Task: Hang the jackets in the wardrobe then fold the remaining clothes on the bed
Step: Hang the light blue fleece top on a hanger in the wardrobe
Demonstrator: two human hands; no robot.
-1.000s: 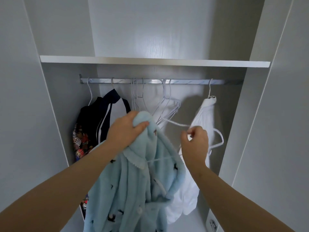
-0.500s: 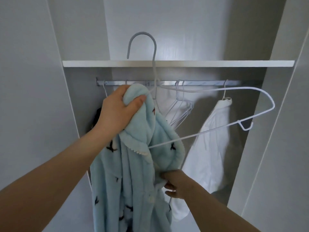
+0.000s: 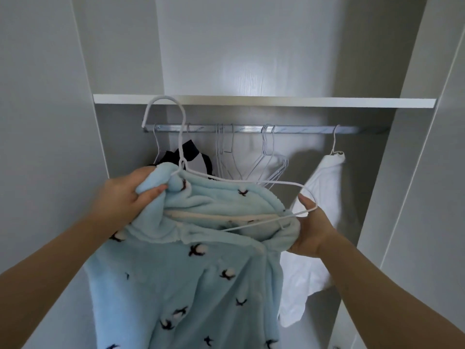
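Hanger (image 3: 251,182) now seated inside jacket (image 3: 191,285) collar. Left hand (image 3: 125,197) grips one shoulder, right hand (image 3: 310,233) grips the other with the wire; rail (image 3: 251,128) next.

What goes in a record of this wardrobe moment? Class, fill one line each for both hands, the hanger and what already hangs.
Left hand: grips blue jacket at the collar
Right hand: holds the jacket's other shoulder, thumb on the white hanger
Hanger: partly inside the jacket, hook not on rail
Already hung: dark striped jacket, white garment, spare hangers
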